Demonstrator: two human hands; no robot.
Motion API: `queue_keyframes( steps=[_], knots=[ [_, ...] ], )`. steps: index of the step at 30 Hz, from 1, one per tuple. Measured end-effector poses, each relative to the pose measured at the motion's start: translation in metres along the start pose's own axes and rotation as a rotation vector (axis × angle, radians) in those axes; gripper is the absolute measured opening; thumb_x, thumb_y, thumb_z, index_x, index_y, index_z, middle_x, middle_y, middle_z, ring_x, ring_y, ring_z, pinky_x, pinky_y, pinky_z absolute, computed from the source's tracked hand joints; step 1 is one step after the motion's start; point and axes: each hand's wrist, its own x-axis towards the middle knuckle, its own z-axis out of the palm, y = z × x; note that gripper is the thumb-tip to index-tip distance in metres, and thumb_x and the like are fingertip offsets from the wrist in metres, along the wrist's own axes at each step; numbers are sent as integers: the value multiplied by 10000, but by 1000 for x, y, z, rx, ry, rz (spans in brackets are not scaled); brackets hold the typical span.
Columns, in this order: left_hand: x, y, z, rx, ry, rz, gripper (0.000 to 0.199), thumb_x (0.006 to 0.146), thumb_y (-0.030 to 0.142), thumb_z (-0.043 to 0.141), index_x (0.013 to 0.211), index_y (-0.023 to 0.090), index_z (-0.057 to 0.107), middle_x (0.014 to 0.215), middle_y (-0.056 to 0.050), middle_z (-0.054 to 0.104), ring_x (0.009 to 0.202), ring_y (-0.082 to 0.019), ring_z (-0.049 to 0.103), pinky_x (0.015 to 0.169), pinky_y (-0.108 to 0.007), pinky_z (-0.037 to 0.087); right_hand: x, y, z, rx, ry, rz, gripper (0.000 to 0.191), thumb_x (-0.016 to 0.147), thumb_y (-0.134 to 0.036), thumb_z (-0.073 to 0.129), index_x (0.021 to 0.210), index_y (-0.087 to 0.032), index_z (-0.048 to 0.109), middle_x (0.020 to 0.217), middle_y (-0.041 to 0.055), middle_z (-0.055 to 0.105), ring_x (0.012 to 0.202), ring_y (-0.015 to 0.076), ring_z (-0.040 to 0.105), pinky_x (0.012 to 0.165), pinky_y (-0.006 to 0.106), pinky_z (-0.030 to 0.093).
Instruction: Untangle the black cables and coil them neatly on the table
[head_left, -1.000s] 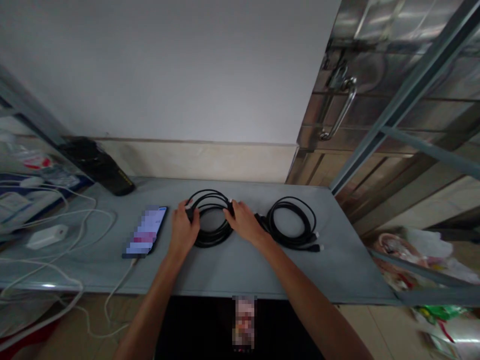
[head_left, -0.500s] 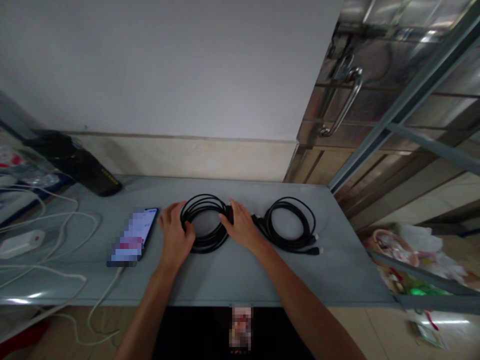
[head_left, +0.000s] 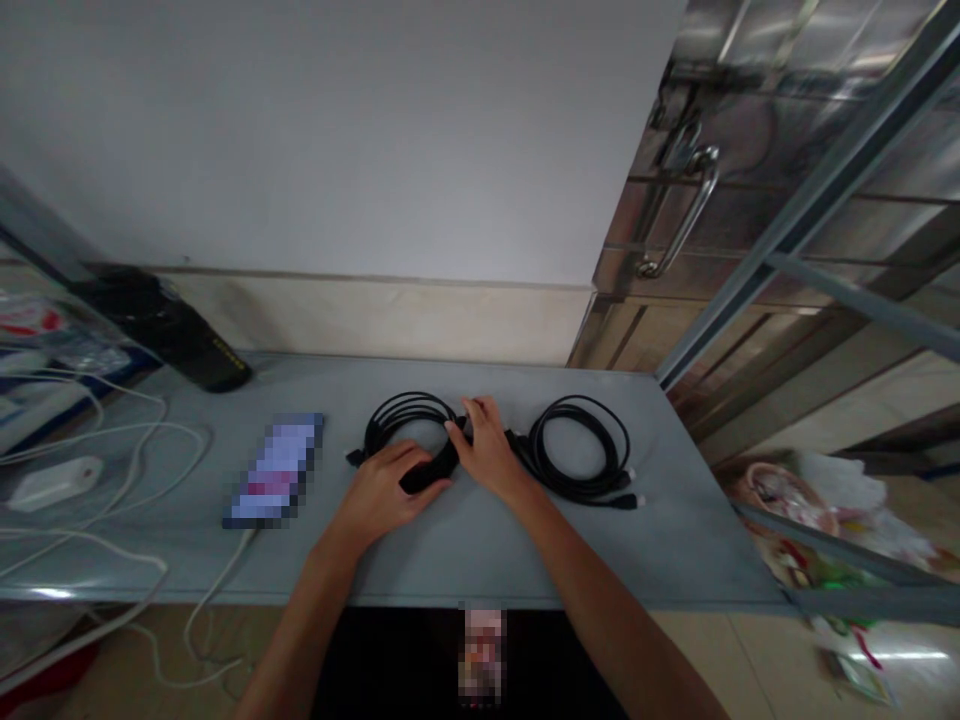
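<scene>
A coil of black cable lies on the grey tabletop between both hands. My left hand is closed around the coil's lower left side, thumb on the near side. On the coil's right side, my right hand grips the cable bundle near a dark plug end, partly hidden by the fingers. One black connector pokes out at the coil's left. A second black cable coil rests just right of my right hand, its plug ends pointing right.
To the left are a phone with a white cord, a white power block and loose white cables. A black bottle leans at the back left. A metal frame post rises at the right, with a basket beyond.
My left hand has slid down and right along the coil, from its left side to its lower side, uncovering the connector. My right hand has stayed nearly in place.
</scene>
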Motion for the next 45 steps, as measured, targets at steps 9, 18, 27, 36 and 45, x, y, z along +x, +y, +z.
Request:
queue_keyframes(
  steps=[9,18,27,36,45],
  knots=[
    [-1,-5,4,32,60,-5,290,1027,514,773,930,241,792,972,-85,813,911,-283,800,911,-404,647,4,-18,-17,51,97,-65,253,1123,-284,536,1336,-202,644,1343,171,609,1322,273,627,1210,470,535],
    [1,3,-6,49,121,6,302,999,534,828,1053,241,781,1044,-98,806,999,-317,757,978,-469,577,-50,-22,-113,-233,230,-77,290,1147,-397,606,1382,-229,640,1387,159,644,1335,323,629,1177,547,525],
    [3,2,-9,19,327,37,96,1044,340,770,1056,263,713,991,-52,759,956,-272,723,962,-425,568,-134,33,-155,-663,-112,-44,379,1162,-566,587,1094,-200,663,1041,110,743,999,326,738,931,491,592],
    [6,22,-9,66,407,174,79,1044,261,771,1074,262,697,929,-37,755,873,-259,721,876,-414,582,-141,16,-155,-780,-55,-69,512,1236,-543,329,1011,-206,643,958,119,752,870,288,772,817,397,572],
    [-15,99,27,-120,110,233,203,1093,233,691,1294,254,697,1108,-67,790,1030,-255,756,962,-411,623,-119,9,-157,-440,44,163,545,1220,-599,274,1073,-232,650,898,121,792,783,275,793,646,346,501]
  ],
)
